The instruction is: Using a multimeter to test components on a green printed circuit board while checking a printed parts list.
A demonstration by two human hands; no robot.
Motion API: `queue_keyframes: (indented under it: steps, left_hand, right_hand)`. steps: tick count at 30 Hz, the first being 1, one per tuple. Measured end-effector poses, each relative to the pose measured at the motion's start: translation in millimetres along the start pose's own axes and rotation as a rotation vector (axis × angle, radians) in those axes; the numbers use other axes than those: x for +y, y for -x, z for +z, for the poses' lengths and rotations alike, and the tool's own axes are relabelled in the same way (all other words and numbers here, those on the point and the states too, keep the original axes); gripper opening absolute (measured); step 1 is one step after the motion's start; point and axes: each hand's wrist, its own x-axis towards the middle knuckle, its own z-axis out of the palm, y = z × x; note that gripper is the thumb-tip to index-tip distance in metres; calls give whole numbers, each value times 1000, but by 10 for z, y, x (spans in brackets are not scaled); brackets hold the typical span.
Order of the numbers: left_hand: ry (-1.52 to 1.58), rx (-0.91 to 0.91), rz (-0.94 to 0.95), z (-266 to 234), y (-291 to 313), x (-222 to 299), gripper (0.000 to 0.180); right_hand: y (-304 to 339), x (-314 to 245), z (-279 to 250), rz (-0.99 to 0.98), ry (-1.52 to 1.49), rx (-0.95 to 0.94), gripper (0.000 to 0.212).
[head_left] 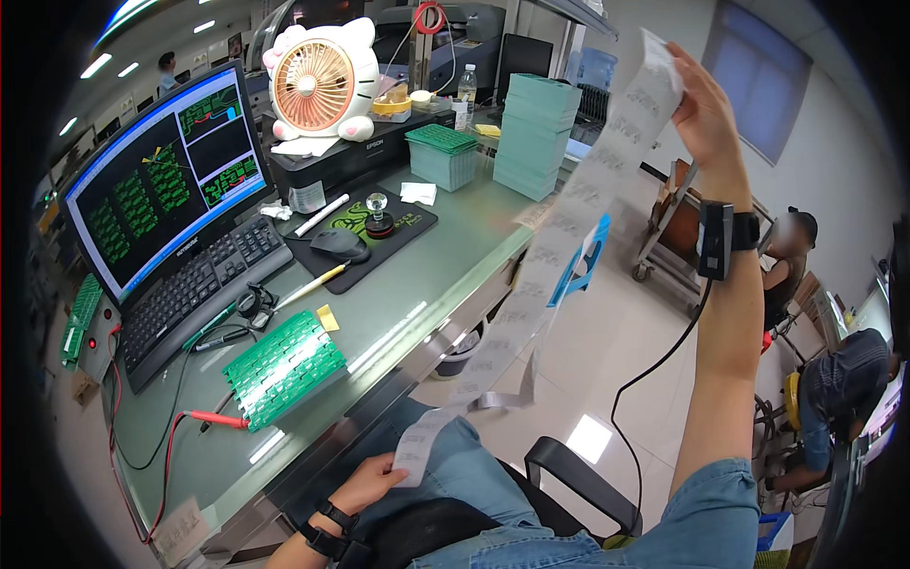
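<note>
Both hands pinch 1 long paper strip point(559, 237) taut for reading, right hand point(700, 112) raised high, left hand point(368, 482) low by the lap.

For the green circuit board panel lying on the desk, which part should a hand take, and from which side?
Probably the green circuit board panel by its near right edge, where it faces the seated person and overhangs nothing. It lies flat, so pinch the thin rim from the side. The red probe crowds its left corner.

1 monitor point(161, 180), 1 keyboard point(194, 289), 1 mouse point(338, 244), 1 desk fan point(322, 83), 2 stacks of green trays point(536, 133), 1 green circuit board panel point(284, 367), 1 long label strip point(559, 237)
</note>
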Motion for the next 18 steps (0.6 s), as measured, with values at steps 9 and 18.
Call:
queue_keyframes:
  steps: [9,18]
  left_hand:
    - [123,-19,511,342,392,1627,53]
    - [704,-53,732,401,594,2731,61]
  right_hand:
    - [986,229,1402,280,-3,-506,49]
    - [1741,291,1712,380,92,-1019,13]
